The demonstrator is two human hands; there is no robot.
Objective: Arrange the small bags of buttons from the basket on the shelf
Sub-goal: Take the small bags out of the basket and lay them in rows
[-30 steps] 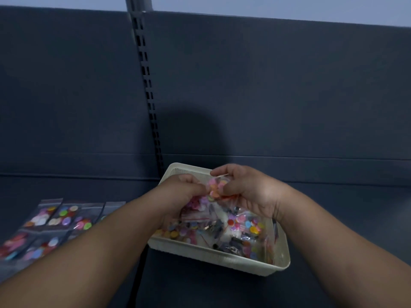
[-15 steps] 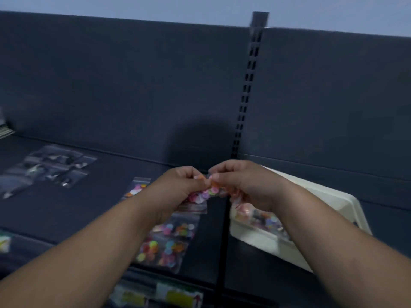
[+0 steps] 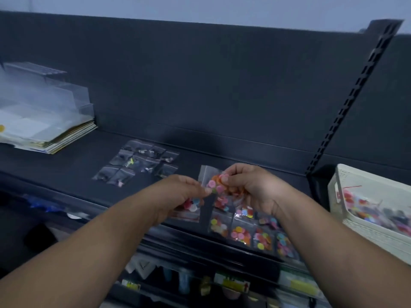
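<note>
Small bags (image 3: pixel 138 164) with dark bits inside lie on the shelf (image 3: pixel 66 172), far to the left of the white basket (image 3: pixel 340 181). Closer to the basket, the left hand (image 3: pixel 178 194) and the right hand (image 3: pixel 251 185) each pinch one clear bag of bright buttons (image 3: pixel 213 184) and hold it up over the shelf. Just left of the basket, under the right hand, more bright button bags (image 3: pixel 251 234) lie in rows, and the basket has more inside.
</note>
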